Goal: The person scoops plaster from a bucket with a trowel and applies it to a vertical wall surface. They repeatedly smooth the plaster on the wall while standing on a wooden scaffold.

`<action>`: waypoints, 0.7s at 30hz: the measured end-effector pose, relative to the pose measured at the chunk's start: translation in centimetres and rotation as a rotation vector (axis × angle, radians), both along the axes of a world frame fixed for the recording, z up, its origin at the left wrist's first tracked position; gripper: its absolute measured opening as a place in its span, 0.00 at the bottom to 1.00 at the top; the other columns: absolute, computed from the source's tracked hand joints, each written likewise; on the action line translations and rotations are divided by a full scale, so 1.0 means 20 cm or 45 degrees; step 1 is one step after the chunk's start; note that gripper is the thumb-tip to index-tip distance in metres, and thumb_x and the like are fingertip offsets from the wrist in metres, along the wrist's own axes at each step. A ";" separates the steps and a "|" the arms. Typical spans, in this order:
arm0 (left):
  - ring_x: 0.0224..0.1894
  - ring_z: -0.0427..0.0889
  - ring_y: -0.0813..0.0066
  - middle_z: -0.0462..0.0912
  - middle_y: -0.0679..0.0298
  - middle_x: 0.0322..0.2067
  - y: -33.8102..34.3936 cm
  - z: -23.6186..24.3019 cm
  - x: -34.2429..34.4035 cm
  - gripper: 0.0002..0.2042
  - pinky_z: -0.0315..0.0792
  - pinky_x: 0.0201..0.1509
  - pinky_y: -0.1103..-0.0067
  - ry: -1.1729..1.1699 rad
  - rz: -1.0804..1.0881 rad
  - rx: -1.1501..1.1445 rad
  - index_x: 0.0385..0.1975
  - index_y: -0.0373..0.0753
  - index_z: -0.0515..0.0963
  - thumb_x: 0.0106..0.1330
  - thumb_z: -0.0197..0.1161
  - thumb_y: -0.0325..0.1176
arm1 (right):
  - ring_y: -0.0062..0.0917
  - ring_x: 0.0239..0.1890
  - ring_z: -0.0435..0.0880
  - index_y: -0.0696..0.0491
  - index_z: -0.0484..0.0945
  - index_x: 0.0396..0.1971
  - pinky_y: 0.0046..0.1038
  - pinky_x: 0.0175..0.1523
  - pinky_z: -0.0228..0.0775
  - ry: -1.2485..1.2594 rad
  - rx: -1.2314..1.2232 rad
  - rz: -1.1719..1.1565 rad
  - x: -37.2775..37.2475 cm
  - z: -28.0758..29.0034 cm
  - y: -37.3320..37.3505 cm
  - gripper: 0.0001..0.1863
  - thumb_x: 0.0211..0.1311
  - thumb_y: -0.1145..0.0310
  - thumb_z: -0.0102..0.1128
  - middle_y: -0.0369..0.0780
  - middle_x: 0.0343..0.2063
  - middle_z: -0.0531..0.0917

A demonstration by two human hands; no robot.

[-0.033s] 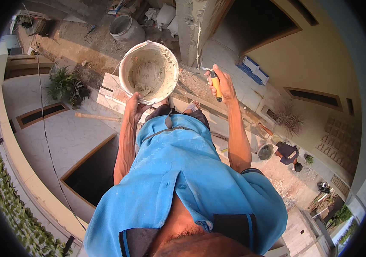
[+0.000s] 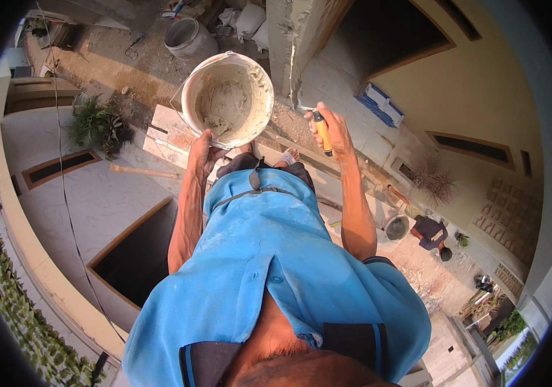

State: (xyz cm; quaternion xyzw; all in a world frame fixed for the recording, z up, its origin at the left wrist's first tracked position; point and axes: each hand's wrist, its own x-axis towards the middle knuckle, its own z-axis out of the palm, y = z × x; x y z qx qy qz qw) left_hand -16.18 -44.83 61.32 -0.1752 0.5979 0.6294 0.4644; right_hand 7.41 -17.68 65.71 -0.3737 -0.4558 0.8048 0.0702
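Two bare hands were in view as the person's own, and both were full; the left hand (image 2: 205,151), left of the frame's centre, gripped the near rim of one bucket (image 2: 194,97), its thumb on the edge; the right hand (image 2: 335,132), right of centre, was closed around one tool (image 2: 323,134) with a yellow-and-black handle; whether the tool's thin metal end touched the rough pillar (image 2: 281,39) at upper centre, I could not tell.

Three containers stood out; the held bucket, pale and round, sat in the upper centre with its mouth turned up to view, wet greyish mortar (image 2: 216,122) lying at its bottom and smeared up its inner wall; one grey drum (image 2: 195,48) stood beyond it near the top edge, its contents too shadowed to name; one dark bucket (image 2: 387,227) stood at right of centre, with something grey inside, near one bent-over co-worker (image 2: 431,233).

At least two pale sacks (image 2: 248,24) lay beside the drum; one blue-and-white box (image 2: 379,105) rested in the upper right; one wooden pole (image 2: 143,171) lay at left, below one leafy green plant (image 2: 87,126); one thin cable (image 2: 72,213) ran down the frame's left side.
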 end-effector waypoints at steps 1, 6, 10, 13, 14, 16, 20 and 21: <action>0.49 0.88 0.52 0.82 0.42 0.49 0.08 0.04 0.02 0.17 0.87 0.52 0.58 0.077 -0.004 0.002 0.54 0.26 0.70 0.73 0.53 0.34 | 0.13 0.16 0.70 0.57 0.81 0.43 0.18 0.19 0.61 -0.036 0.071 0.056 0.01 0.00 -0.06 0.29 0.75 0.41 0.53 0.31 0.21 0.75; 0.37 0.89 0.55 0.80 0.48 0.41 0.35 0.18 0.06 0.18 0.91 0.44 0.59 0.135 0.061 0.194 0.55 0.30 0.64 0.65 0.53 0.26 | 0.12 0.16 0.68 0.56 0.81 0.44 0.19 0.21 0.60 -0.260 0.325 0.275 -0.02 0.00 -0.20 0.26 0.75 0.44 0.53 0.30 0.19 0.73; 0.32 0.87 0.57 0.74 0.56 0.36 0.40 0.12 -0.03 0.17 0.91 0.39 0.57 0.059 0.058 0.251 0.52 0.34 0.62 0.64 0.52 0.25 | 0.13 0.17 0.68 0.53 0.81 0.41 0.21 0.22 0.58 -0.418 0.396 0.372 0.10 0.03 -0.20 0.28 0.74 0.40 0.51 0.30 0.18 0.72; 0.35 0.88 0.53 0.76 0.51 0.41 0.41 0.11 -0.08 0.17 0.91 0.39 0.56 0.021 0.131 0.281 0.51 0.34 0.60 0.63 0.51 0.24 | 0.20 0.20 0.72 0.54 0.82 0.40 0.28 0.28 0.62 -0.597 0.518 0.435 0.24 0.07 -0.20 0.29 0.72 0.39 0.51 0.33 0.18 0.74; 0.37 0.88 0.52 0.76 0.50 0.42 0.42 0.10 -0.10 0.18 0.91 0.40 0.56 0.005 0.159 0.311 0.52 0.34 0.60 0.63 0.51 0.24 | 0.23 0.21 0.74 0.54 0.82 0.42 0.30 0.30 0.65 -0.661 0.622 0.463 0.31 0.05 -0.18 0.29 0.73 0.40 0.51 0.35 0.19 0.75; 0.40 0.88 0.49 0.77 0.46 0.45 0.40 0.12 -0.14 0.20 0.90 0.41 0.55 -0.018 0.216 0.359 0.55 0.34 0.60 0.63 0.50 0.23 | 0.32 0.26 0.78 0.55 0.82 0.46 0.35 0.37 0.69 -0.794 0.890 0.486 0.42 0.07 -0.17 0.28 0.74 0.42 0.51 0.40 0.23 0.79; 0.42 0.88 0.55 0.77 0.50 0.47 0.39 0.23 -0.17 0.28 0.90 0.43 0.57 0.198 0.159 0.293 0.65 0.40 0.58 0.63 0.52 0.23 | 0.43 0.38 0.82 0.55 0.81 0.55 0.43 0.46 0.73 -0.835 1.747 0.323 0.47 0.27 -0.11 0.22 0.75 0.54 0.52 0.46 0.38 0.83; 0.42 0.88 0.56 0.77 0.52 0.47 0.37 0.23 -0.14 0.24 0.90 0.42 0.60 0.277 0.103 0.235 0.63 0.38 0.60 0.65 0.52 0.25 | 0.43 0.40 0.83 0.55 0.80 0.55 0.44 0.46 0.73 -0.754 1.866 0.377 0.44 0.35 -0.11 0.20 0.74 0.57 0.53 0.46 0.39 0.82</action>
